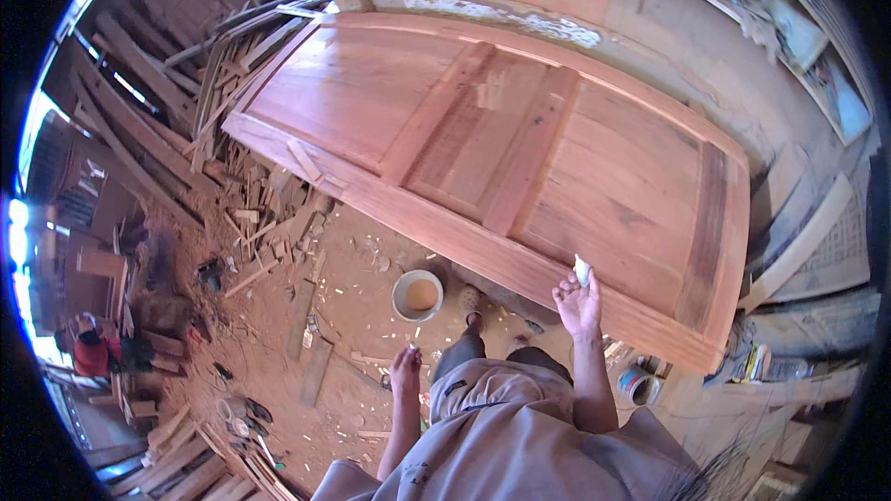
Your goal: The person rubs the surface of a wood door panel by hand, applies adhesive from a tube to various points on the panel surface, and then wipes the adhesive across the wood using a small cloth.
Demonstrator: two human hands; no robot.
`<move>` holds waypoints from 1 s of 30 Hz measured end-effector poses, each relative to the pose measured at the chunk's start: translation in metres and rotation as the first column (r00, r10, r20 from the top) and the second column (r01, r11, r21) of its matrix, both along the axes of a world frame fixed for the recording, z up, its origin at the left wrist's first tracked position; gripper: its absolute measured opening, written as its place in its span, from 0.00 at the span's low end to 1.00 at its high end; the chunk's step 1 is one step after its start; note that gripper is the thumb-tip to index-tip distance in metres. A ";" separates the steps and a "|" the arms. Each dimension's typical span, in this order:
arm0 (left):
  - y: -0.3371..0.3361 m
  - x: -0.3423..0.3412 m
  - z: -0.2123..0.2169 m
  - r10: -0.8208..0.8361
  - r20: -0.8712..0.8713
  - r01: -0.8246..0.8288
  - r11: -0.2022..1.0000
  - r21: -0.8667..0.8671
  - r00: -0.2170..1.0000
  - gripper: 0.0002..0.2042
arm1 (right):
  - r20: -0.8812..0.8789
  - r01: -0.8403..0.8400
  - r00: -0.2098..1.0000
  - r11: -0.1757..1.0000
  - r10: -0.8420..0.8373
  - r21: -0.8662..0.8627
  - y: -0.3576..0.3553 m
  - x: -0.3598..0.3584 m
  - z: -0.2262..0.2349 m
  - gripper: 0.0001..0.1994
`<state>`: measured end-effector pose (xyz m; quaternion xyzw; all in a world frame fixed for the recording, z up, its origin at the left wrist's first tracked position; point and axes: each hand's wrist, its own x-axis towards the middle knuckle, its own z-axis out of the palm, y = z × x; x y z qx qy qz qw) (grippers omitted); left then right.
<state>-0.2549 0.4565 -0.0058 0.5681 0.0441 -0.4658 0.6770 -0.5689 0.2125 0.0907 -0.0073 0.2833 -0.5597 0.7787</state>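
My right hand (580,309) is raised near the close edge of a large wooden panelled door (613,190). Its fingers are closed around a small white squeeze bottle (582,271), nozzle pointing up. Low on my left side, my left hand (406,373) is closed, with a tiny whitish bit at the fingertips that is too small to name. The reddish-brown door lies flat in front of me, its frame and crosspieces dividing it into panels. A few small wood pieces (304,158) rest on its left edge.
A bucket (418,295) with brownish contents stands on the dusty floor by my feet. Scrap wood (278,199) is piled left of the door. A tin (639,384) sits right of me. Shelving (789,28) runs along the wall. At far left is a person in red (91,353).
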 end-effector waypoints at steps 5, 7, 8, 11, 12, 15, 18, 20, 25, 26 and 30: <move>0.076 -0.069 -0.033 -0.194 0.004 0.194 0.981 0.022 0.981 0.05 | -0.023 0.046 0.999 0.997 -0.045 0.060 0.061 -0.058 -0.007 0.14; 0.070 -0.088 -0.024 -0.340 0.081 0.332 0.938 0.095 0.937 0.05 | -0.017 0.099 0.995 0.994 -0.098 0.042 0.077 -0.089 -0.006 0.14; 0.065 -0.094 -0.020 -0.411 0.121 0.396 0.909 0.132 0.903 0.05 | -0.022 0.117 0.993 0.992 -0.116 0.042 0.082 -0.101 -0.005 0.14; 0.051 -0.082 -0.014 -0.203 -0.265 0.194 0.979 -0.061 0.943 0.04 | 0.012 0.190 0.982 0.981 -0.191 0.045 0.094 -0.120 0.006 0.13; 0.048 -0.074 -0.017 -0.235 0.034 0.236 0.972 -0.011 0.971 0.04 | 0.040 0.175 0.983 0.984 -0.177 0.040 0.097 -0.118 0.004 0.13; 0.004 -0.093 0.023 -0.205 -0.114 0.200 0.978 -0.051 0.972 0.06 | 0.053 0.272 0.961 0.962 -0.271 -0.018 0.106 -0.150 -0.009 0.13; -0.011 -0.089 0.023 -0.321 -0.072 0.299 0.929 -0.219 0.944 0.06 | 0.061 0.287 0.955 0.957 -0.289 0.038 0.107 -0.147 -0.006 0.12; -0.009 -0.096 0.022 -0.238 -0.125 0.238 0.971 -0.013 0.963 0.05 | 0.052 0.318 0.945 0.945 -0.323 0.079 0.104 -0.147 -0.004 0.14; -0.007 -0.089 -0.002 -0.275 -0.115 0.278 0.960 0.013 0.955 0.08 | 0.022 0.248 0.968 0.966 -0.250 0.075 0.077 -0.130 -0.008 0.14; -0.014 -0.091 0.000 -0.348 -0.016 0.348 0.937 0.033 0.937 0.08 | 0.018 0.240 0.970 0.968 -0.242 0.072 0.069 -0.127 -0.010 0.15; -0.026 -0.065 -0.016 -0.233 -0.200 0.235 0.972 -0.015 0.952 0.11 | 0.056 0.159 0.986 0.987 -0.159 0.015 0.033 -0.093 -0.027 0.15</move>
